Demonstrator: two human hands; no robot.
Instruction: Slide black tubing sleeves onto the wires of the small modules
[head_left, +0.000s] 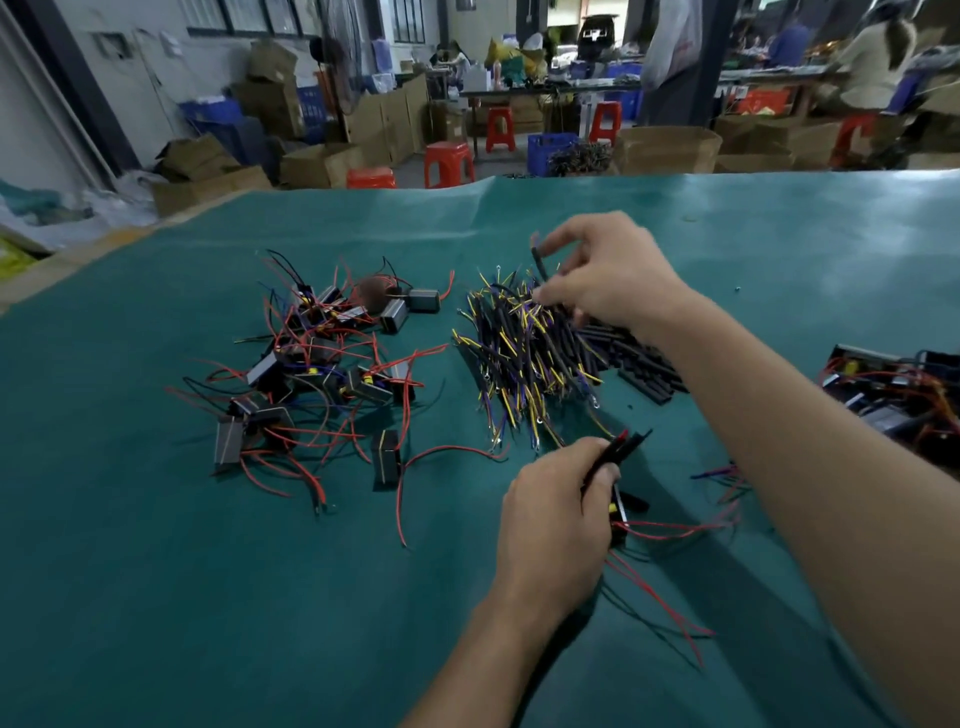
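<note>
Black sleeve (538, 263) upright, slightly tilted

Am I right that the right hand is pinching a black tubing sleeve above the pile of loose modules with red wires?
Not quite: the head view shows the right hand pinching the black tubing sleeve above the pile of yellow and purple wires, not the modules.
</note>
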